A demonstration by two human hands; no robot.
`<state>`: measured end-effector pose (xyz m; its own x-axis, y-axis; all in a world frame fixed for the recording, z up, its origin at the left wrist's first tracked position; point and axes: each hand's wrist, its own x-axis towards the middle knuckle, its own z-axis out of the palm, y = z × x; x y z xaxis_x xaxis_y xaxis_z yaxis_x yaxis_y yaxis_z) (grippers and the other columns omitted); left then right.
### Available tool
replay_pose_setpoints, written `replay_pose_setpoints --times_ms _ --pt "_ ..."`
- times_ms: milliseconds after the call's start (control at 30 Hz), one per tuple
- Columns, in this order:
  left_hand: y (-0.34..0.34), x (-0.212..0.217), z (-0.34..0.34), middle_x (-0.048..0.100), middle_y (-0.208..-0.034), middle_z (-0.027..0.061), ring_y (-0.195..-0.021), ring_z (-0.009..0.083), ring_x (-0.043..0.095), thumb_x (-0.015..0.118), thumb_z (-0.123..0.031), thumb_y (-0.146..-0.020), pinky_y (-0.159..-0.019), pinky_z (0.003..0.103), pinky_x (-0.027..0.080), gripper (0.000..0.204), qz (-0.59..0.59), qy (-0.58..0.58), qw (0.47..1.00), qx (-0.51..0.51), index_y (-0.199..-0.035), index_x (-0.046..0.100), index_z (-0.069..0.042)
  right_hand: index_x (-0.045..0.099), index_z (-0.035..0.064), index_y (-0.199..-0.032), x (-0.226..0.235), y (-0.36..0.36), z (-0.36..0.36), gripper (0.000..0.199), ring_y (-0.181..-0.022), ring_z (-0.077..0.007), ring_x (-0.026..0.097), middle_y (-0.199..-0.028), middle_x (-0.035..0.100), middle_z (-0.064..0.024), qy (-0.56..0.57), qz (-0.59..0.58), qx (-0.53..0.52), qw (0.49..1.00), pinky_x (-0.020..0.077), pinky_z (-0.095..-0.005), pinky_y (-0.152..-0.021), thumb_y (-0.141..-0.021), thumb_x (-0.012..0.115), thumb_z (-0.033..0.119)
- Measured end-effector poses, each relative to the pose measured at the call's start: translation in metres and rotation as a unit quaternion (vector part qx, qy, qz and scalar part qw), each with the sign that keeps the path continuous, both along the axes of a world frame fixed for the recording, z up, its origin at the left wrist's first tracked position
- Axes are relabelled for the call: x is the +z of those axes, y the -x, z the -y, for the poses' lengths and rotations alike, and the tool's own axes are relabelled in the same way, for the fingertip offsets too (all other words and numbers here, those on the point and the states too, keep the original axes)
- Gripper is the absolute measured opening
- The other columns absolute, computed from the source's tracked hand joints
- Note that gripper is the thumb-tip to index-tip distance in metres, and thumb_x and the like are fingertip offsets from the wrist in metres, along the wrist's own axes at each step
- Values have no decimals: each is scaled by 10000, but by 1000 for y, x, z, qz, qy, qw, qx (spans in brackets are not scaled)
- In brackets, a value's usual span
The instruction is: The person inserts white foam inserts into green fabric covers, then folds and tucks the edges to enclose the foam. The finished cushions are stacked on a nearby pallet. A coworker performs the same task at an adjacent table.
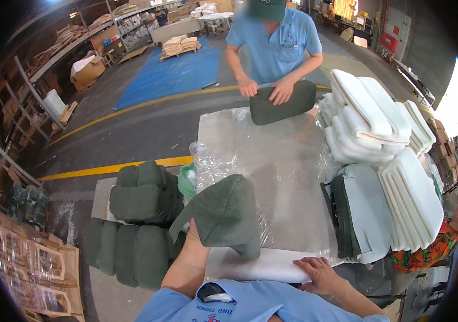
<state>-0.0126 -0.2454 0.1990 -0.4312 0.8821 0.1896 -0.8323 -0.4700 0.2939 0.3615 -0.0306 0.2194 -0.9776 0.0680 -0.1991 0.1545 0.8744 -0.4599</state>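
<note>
Left hand [194, 232], hidden inside green fabric cover [223, 214], grip not discernible, props it open; right hand [320, 273] lies flat, steadying white foam pad [255, 265] on plastic-wrapped counter [282, 161].

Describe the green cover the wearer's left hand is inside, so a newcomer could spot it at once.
Start at the plastic-wrapped table. At its near-left edge, the dark green fabric cover stands tented over the left hand. Unlike the stuffed green cushions stacked to its left, it is hollow and unfilled.
</note>
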Motion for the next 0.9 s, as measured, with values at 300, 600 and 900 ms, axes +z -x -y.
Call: replay_pose_setpoints --times_ms 300,600,900 --pt "-46 6 -31 465 -1616 155 -1428 344 521 651 -655 -941 -1192 504 437 917 -59 128 988 -63 -1594 417 -56 519 24 -1508 81 127 -36 639 -1378 -322 569 -1561 530 -161 341 -286 -48 894 443 -450 -1126 -1044 641 446" --pt "-71 80 22 515 -1574 153 -1435 304 515 545 -448 -1056 -1206 436 401 690 -494 277 824 23 -1563 444 9 684 16 -1105 52 176 -34 184 -1007 -140 631 -1103 716 -53 465 -354 -46 810 495 -304 -915 -1046 684 190" --pt "-49 25 23 481 -1590 230 -1458 401 474 672 -347 -992 -1233 549 331 718 118 -71 986 -99 -1532 453 72 674 39 -1049 41 189 -27 200 -893 -60 550 -955 654 37 514 -394 -198 735 444 -240 -841 -1065 682 238"
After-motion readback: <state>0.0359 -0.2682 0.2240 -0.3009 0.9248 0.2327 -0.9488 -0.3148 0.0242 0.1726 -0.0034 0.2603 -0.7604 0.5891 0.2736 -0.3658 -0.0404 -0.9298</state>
